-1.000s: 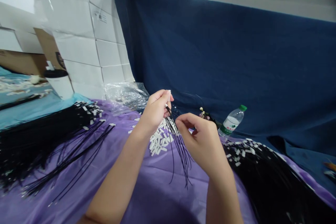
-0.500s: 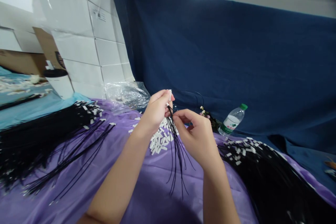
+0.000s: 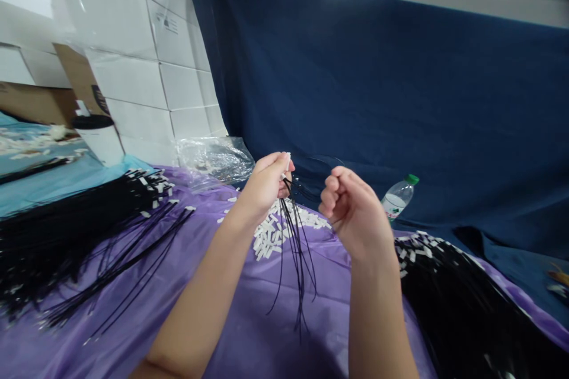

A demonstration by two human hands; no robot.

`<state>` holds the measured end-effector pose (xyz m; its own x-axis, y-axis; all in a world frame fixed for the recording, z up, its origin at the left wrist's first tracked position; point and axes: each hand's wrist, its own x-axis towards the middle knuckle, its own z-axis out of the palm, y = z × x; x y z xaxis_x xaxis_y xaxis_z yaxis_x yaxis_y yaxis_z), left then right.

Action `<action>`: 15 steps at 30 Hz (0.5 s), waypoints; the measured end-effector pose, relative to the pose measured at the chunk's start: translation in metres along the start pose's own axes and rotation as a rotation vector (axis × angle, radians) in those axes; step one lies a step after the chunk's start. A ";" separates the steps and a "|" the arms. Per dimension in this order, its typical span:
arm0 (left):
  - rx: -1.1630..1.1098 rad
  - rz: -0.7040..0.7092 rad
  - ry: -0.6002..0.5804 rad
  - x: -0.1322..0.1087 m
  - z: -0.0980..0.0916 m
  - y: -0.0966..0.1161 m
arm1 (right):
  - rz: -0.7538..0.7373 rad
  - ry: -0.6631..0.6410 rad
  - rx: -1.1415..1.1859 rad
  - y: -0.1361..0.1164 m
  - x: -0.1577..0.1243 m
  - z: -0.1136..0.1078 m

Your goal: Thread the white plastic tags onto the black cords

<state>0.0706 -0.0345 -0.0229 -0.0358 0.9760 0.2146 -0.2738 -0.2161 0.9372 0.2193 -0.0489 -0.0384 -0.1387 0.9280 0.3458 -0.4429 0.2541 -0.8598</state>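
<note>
My left hand (image 3: 265, 185) is raised over the purple cloth (image 3: 249, 320) and pinches the top ends of a small bunch of thin black cords (image 3: 297, 254), which hang down from it. A small white tag shows at its fingertips. My right hand (image 3: 355, 213) is just to the right of the bunch, fingers curled in; I cannot make out whether anything is inside them. A heap of small white tags (image 3: 271, 234) lies on the cloth below the hands.
A large pile of black cords with white tags (image 3: 66, 225) lies at the left, another (image 3: 462, 302) at the right. A clear plastic bag (image 3: 213, 160) and a water bottle (image 3: 398, 196) stand by the dark blue curtain (image 3: 400, 100). White boxes (image 3: 120, 41) are stacked at the back left.
My right hand has moved away from the bunch, up and to the right, and curled its fingers. The cords now hang from my left hand alone, which has stayed in place.
</note>
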 end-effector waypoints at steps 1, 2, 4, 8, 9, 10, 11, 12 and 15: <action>-0.008 -0.004 -0.005 0.001 -0.001 0.000 | -0.006 0.056 0.112 -0.003 0.002 -0.004; -0.012 -0.009 -0.011 0.001 -0.002 -0.001 | -0.026 0.125 0.202 -0.006 0.004 -0.007; -0.005 -0.026 -0.024 0.002 -0.002 -0.001 | -0.096 0.267 0.316 -0.007 0.007 -0.012; 0.053 -0.051 -0.062 0.000 0.002 -0.002 | -0.316 0.420 0.454 -0.004 0.014 -0.022; 0.071 -0.052 -0.067 0.000 0.003 -0.002 | -0.361 0.432 0.504 -0.005 0.015 -0.025; 0.089 -0.053 -0.068 -0.001 0.004 -0.003 | -0.398 0.426 0.556 -0.008 0.015 -0.029; 0.105 -0.053 -0.069 -0.001 0.004 -0.004 | -0.431 0.401 0.602 -0.011 0.013 -0.034; 0.115 -0.051 -0.073 -0.001 0.005 -0.005 | -0.455 0.357 0.633 -0.016 0.011 -0.039; 0.128 -0.040 -0.109 -0.002 0.005 -0.007 | -0.486 0.208 0.584 -0.029 0.000 -0.047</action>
<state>0.0771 -0.0348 -0.0288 0.0789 0.9769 0.1988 -0.1481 -0.1857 0.9714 0.2733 -0.0433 -0.0310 0.3328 0.7961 0.5054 -0.8132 0.5136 -0.2736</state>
